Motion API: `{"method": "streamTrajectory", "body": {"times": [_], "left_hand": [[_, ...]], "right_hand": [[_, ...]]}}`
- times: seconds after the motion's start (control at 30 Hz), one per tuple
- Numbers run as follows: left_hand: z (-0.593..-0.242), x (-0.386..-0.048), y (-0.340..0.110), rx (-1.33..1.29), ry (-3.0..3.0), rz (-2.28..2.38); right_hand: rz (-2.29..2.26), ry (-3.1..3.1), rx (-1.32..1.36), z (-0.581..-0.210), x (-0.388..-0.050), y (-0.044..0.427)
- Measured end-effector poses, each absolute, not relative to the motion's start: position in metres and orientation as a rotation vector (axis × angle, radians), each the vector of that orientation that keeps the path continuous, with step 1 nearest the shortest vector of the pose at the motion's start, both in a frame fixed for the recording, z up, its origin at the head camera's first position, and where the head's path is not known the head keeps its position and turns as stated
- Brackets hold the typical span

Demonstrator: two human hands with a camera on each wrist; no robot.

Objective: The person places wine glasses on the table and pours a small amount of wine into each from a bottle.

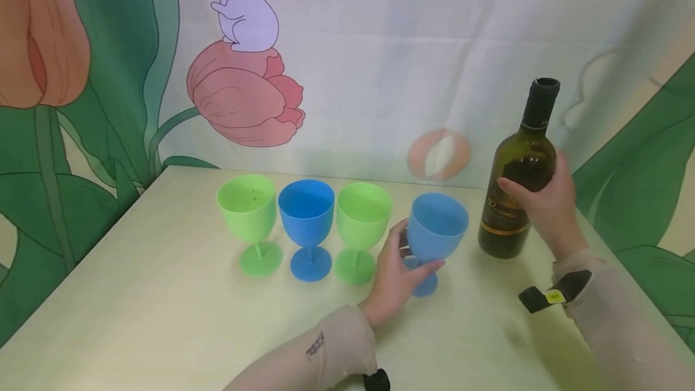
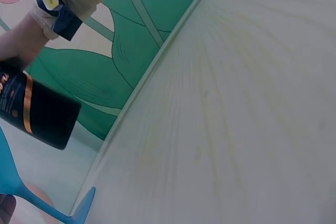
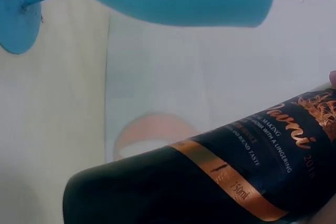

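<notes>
In the head view my left hand [image 1: 399, 285] holds a light blue goblet [image 1: 437, 225] low on its bowl and by the stem, thumb in front and fingers behind. I cannot tell whether its foot touches the table. To the right, my right hand [image 1: 551, 207] grips a dark green wine bottle [image 1: 505, 231] round its body. The bottle leans slightly, neck to the right, with a black label that also shows in the right wrist view. Left of the held goblet stand a green goblet [image 1: 364, 213], a darker blue goblet [image 1: 306, 216] and another green goblet [image 1: 248, 207] in a row.
The pale table [image 1: 163, 306] ends at the back against a light cloth [image 1: 347, 77] printed with flowers and a white animal. Dark bands [image 1: 559, 291] sit on the wrists. The row of goblets is near the table's back edge.
</notes>
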State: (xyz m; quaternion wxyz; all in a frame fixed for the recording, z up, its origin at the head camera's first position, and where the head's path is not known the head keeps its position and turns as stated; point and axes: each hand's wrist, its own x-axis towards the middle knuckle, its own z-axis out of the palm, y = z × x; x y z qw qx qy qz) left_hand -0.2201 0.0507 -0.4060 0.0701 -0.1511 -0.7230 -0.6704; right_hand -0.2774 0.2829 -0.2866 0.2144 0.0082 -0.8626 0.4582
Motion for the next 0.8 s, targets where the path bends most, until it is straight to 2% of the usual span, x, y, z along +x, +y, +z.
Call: {"method": "streamTrajectory", "body": {"times": [0.37,0.8], "left_hand": [[-0.404,-0.219,0.049,-0.484,-2.167,-2.022],[-0.403,-0.218,0.048,-0.487,-2.176,-2.033]], "right_hand": [[1.055,-2.518,0.300,-0.266,-0.243,0.278],[0.864,-2.667,0.428,-0.270,-0.229,0.291]]}}
